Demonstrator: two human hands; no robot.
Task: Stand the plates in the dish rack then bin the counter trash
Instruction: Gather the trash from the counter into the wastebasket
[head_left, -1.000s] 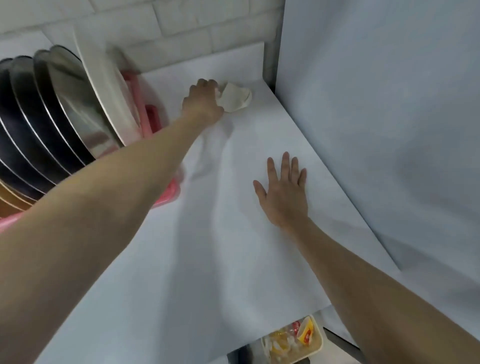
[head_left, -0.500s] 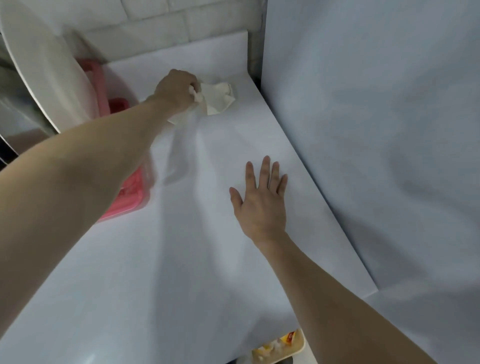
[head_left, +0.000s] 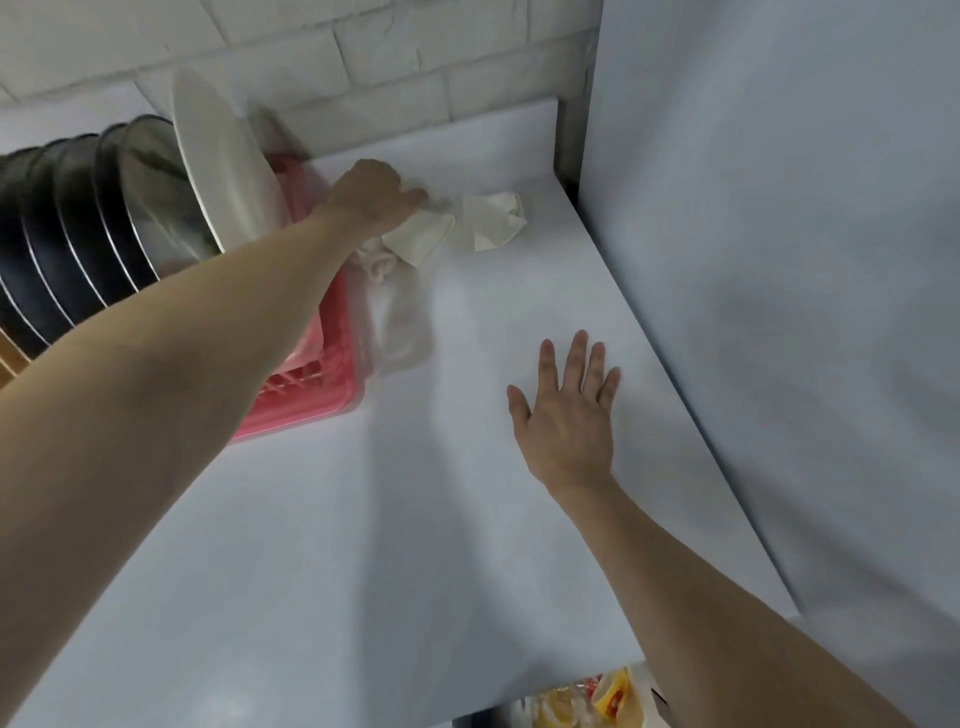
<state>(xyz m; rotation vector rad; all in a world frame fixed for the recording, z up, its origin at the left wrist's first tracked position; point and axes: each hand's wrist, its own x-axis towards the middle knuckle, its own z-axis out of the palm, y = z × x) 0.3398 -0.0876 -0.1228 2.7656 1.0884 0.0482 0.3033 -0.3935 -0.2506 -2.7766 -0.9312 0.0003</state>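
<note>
As left grip (head_left: 371, 195) holds one tissue (head_left: 423, 239) — another lies.

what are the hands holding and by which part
The left hand grips a crumpled white paper napkin by its upper edge; the right hand lies flat on the white counter, holding nothing.

L hand (head_left: 376, 200) has drawn back from the far corner toward the pink plastic dish rack (head_left: 311, 395) and is now just off its far right corner, gripping a crumpled white paper wad (head_left: 421, 236). What read as one clump 1 s ago is now two: a second crumpled white paper piece (head_left: 493, 221) lies apart, further right of the rack. A limp clear plastic film (head_left: 402, 322) now trails under the hand, along the rack's right side. The view swung back left vs 0.5 s ago, so the rack's dark round plates (head_left: 78, 234) show again.
</note>
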